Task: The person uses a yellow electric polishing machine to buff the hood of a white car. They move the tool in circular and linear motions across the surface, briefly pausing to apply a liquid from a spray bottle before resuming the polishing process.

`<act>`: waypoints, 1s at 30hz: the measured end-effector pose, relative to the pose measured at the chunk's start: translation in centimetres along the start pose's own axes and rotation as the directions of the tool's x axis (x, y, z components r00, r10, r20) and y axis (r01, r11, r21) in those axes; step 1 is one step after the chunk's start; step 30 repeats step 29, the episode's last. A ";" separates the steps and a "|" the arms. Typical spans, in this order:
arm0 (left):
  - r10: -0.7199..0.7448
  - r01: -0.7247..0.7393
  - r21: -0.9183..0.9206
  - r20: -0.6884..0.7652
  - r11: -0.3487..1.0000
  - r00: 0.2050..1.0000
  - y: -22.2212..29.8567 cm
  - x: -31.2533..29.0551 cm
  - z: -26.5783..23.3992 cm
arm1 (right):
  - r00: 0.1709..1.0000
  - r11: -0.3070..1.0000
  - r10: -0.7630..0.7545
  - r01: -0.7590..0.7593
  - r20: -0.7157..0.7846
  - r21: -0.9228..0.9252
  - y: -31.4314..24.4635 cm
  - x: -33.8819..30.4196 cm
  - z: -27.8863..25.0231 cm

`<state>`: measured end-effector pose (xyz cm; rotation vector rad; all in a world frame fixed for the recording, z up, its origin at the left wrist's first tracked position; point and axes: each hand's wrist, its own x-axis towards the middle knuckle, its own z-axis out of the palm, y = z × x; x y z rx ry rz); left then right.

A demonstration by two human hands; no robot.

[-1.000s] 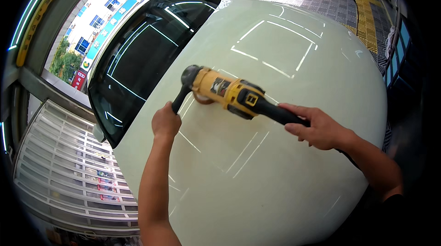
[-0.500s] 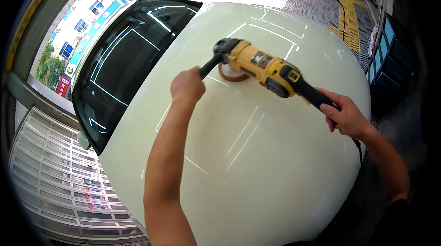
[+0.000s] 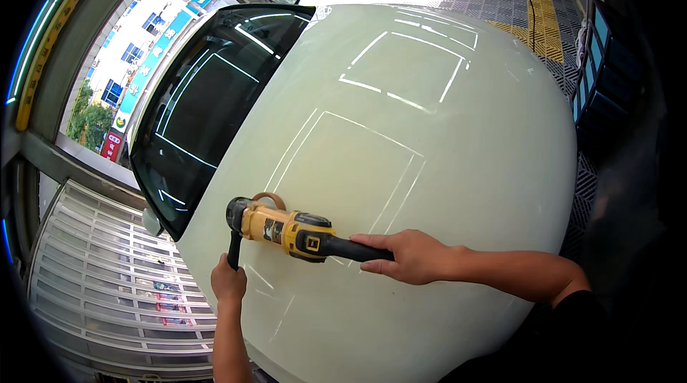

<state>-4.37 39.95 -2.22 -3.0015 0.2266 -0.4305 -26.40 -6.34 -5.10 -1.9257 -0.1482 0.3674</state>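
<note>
Over the pale car hood [image 3: 444, 190] I hold a yellow and black rotary polisher [image 3: 286, 229] with both hands. My left hand [image 3: 228, 280] is closed round its black side handle, near the hood's edge by the windshield. My right hand [image 3: 411, 257] wraps the long black rear grip. A brown-orange polishing pad [image 3: 270, 199] shows beside the tool's head, at the hood surface; the rest of the pad is hidden behind the tool. Light strips reflect in the glossy paint.
The dark windshield [image 3: 215, 97] borders the hood on the left, with a side mirror [image 3: 151, 222] at its near end. A slatted metal shutter [image 3: 107, 275] stands at lower left. Dark panelled cases [image 3: 601, 82] stand at right. A black cable [image 3: 532, 18] hangs at upper right.
Both hands have brought the polisher from the far middle of the hood toward me and to the left. My view has shifted slightly.
</note>
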 end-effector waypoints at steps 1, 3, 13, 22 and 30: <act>0.025 -0.025 0.002 0.006 1.000 1.000 1.9 1.2 0.2 | 0.998 1.000 0.000 0.001 -0.062 0.016 0.8 -0.3 -0.6; 0.100 -0.101 -0.021 -0.021 0.995 0.995 7.4 4.6 1.0 | 0.983 0.997 0.064 -0.057 -0.173 0.045 1.8 -1.9 -3.3; 0.445 -0.440 -0.103 0.033 0.892 0.895 43.5 18.0 -2.3 | 0.727 0.950 0.232 -0.025 -0.646 0.312 9.4 -12.0 -15.5; 0.465 -0.464 -0.107 -0.020 0.879 0.885 43.6 20.1 -0.2 | 0.740 0.955 0.213 -0.020 -0.638 0.295 9.9 -10.6 -15.9; 0.306 -0.306 -0.001 -0.012 0.952 0.952 27.0 20.5 0.9 | 0.847 1.000 -0.029 0.024 -0.531 -0.017 7.0 -0.7 -9.6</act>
